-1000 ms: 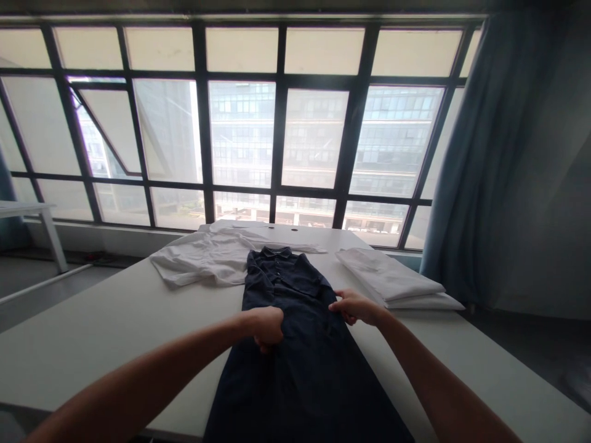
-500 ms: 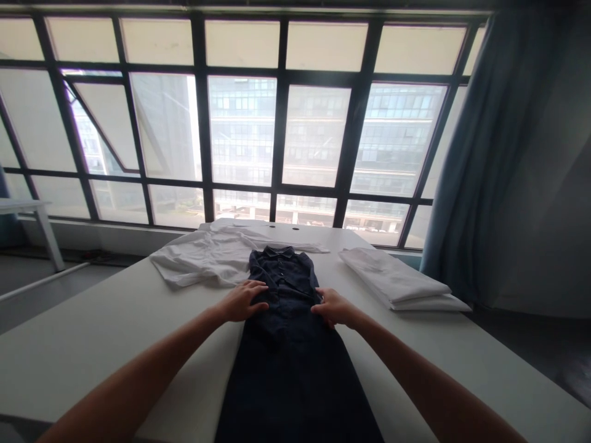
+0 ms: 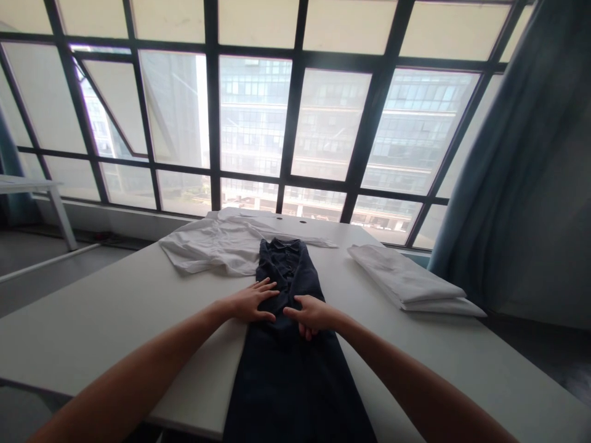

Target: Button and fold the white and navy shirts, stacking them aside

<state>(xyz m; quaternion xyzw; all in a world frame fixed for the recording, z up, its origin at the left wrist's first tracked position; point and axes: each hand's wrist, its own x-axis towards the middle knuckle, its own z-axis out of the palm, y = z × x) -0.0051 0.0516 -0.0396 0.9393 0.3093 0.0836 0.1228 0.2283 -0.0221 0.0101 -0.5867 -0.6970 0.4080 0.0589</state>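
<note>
A long dark navy garment (image 3: 295, 375) with a collar and front buttons lies lengthwise on the white table (image 3: 194, 351), its collar toward the window. My left hand (image 3: 255, 301) rests on the garment's left side, fingers spread over the cloth. On the right part of the garment is my right hand (image 3: 311, 314), its thumb and forefinger pointing left over the middle of the cloth and its other fingers curled beneath. Whether that hand pinches any fabric is hard to make out.
A crumpled white shirt (image 3: 215, 243) lies at the back left of the table, and folded white cloth (image 3: 410, 280) on the right. Beyond stands a large framed window, with a blue-grey curtain (image 3: 484, 184) at right. Another white table (image 3: 28, 183) is at far left.
My right hand has moved left from the garment's right edge onto its middle, and the right sleeve area now lies further inward. The camera view has tilted slightly down.
</note>
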